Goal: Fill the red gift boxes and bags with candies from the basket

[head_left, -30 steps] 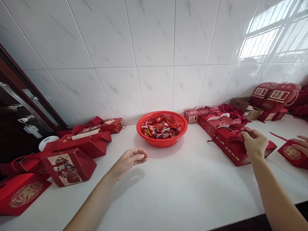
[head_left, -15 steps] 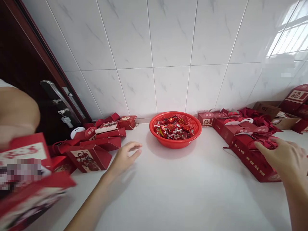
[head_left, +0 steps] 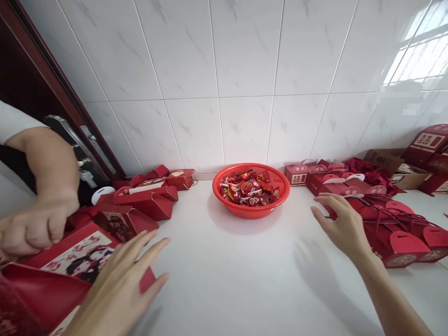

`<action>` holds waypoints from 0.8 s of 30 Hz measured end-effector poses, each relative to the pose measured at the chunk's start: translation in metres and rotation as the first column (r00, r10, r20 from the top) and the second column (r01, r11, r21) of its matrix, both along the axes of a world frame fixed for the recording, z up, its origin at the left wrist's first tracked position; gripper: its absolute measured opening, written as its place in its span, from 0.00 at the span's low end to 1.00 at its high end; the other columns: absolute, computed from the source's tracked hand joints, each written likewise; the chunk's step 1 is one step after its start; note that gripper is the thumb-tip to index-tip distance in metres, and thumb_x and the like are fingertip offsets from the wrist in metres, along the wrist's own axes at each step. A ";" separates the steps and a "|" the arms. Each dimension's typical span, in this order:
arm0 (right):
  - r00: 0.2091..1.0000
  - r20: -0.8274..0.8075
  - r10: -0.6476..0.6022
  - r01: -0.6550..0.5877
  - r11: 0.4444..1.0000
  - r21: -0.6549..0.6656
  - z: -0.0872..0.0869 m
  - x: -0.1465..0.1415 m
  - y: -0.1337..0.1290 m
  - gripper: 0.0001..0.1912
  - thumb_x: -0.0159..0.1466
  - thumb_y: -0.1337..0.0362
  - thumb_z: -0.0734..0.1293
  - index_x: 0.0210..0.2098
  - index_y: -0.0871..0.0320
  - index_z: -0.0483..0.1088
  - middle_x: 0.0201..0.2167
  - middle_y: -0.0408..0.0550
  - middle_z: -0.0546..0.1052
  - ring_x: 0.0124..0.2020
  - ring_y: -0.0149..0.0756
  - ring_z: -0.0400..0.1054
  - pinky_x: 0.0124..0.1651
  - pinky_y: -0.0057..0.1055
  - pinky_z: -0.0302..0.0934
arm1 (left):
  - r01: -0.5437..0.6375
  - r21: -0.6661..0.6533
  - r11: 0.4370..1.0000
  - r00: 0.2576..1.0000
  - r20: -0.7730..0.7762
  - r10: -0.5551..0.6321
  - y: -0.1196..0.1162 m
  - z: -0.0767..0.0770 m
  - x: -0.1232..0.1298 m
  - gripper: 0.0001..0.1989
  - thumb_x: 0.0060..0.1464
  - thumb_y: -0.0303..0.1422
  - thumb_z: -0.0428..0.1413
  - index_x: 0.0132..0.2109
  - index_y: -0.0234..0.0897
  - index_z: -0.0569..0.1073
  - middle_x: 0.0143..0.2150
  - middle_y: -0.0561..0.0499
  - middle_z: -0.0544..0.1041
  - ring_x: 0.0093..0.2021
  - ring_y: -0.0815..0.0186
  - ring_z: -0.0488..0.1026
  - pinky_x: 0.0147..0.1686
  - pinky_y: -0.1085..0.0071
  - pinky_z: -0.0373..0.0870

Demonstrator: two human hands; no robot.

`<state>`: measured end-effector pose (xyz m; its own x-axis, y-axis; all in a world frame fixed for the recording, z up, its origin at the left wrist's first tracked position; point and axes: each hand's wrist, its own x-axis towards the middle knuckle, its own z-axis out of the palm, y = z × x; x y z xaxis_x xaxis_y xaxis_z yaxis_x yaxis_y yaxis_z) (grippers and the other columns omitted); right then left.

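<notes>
My left hand (head_left: 121, 284) is open, its fingers spread over the edge of a red gift box (head_left: 82, 256) printed with a cartoon couple. Whether the fingers touch the box I cannot tell. On the right, my right hand (head_left: 345, 226) hovers over the white table (head_left: 252, 275), open and holding nothing. Beside it lie closed red gift boxes (head_left: 394, 240) with scalloped tabs and dark red cords. Between and beyond my hands stands a red plastic basket (head_left: 250, 213) of wrapped candies (head_left: 250, 189).
At the left, a co-worker's hand (head_left: 38, 224) rests on the red boxes. More red boxes (head_left: 154, 200) lie behind it near a door. A tiled wall (head_left: 245, 126) bounds the table's back. An open cardboard box (head_left: 408, 179) stands at the back right.
My right hand has left the red boxes, moving left over the table. My left hand has come nearer and left, to the printed box. The co-worker's boxes have moved right and lower.
</notes>
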<state>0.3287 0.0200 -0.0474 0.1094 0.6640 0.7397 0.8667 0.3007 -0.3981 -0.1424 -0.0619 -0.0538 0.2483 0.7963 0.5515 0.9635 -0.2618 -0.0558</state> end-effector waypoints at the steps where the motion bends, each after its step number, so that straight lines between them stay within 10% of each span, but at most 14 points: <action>1: 1.000 -0.010 0.018 -0.018 1.000 -0.019 -0.003 -0.003 0.001 0.13 0.64 0.53 0.64 0.39 0.54 0.76 0.46 0.54 0.79 0.43 0.45 0.75 0.37 0.36 0.68 | -0.062 -0.021 0.998 0.998 -0.019 0.062 -0.004 -0.011 -0.015 0.25 0.55 0.44 0.52 0.58 0.45 0.75 0.61 0.42 0.75 0.58 0.42 0.72 0.54 0.48 0.70; 7: 0.994 -0.068 0.084 -0.091 0.990 -0.105 -0.016 -0.016 0.000 0.13 0.65 0.53 0.64 0.38 0.54 0.75 0.46 0.53 0.79 0.35 0.40 0.75 0.25 0.31 0.64 | -0.171 -0.262 0.950 0.980 0.053 0.191 -0.022 -0.067 -0.065 0.29 0.55 0.42 0.50 0.63 0.42 0.71 0.60 0.41 0.76 0.60 0.48 0.73 0.54 0.57 0.73; 14: 0.976 -0.089 0.197 -0.212 0.953 -0.216 -0.025 -0.030 -0.002 0.12 0.66 0.55 0.63 0.38 0.53 0.74 0.47 0.54 0.78 0.38 0.42 0.76 0.34 0.35 0.69 | -0.310 -0.452 0.836 0.949 -0.089 0.304 -0.023 -0.065 -0.034 0.37 0.45 0.36 0.56 0.66 0.42 0.70 0.69 0.39 0.66 0.69 0.41 0.62 0.61 0.48 0.68; 20: 0.918 -0.128 0.376 -0.398 0.866 -0.304 -0.037 -0.054 -0.005 0.11 0.67 0.57 0.61 0.42 0.53 0.73 0.47 0.54 0.77 0.44 0.44 0.76 0.43 0.39 0.70 | 0.074 -0.473 0.878 0.997 0.059 -0.052 -0.004 -0.039 0.042 0.34 0.53 0.27 0.53 0.67 0.53 0.68 0.73 0.50 0.59 0.69 0.47 0.63 0.64 0.50 0.66; 24: 0.853 -0.195 0.484 -0.520 0.762 -0.387 -0.046 -0.068 -0.009 0.13 0.69 0.56 0.61 0.47 0.53 0.71 0.47 0.54 0.77 0.43 0.43 0.75 0.45 0.41 0.70 | 0.417 -0.627 0.658 0.899 0.177 -0.400 0.009 -0.019 0.104 0.46 0.44 0.15 0.47 0.68 0.56 0.65 0.75 0.56 0.54 0.74 0.51 0.52 0.69 0.43 0.54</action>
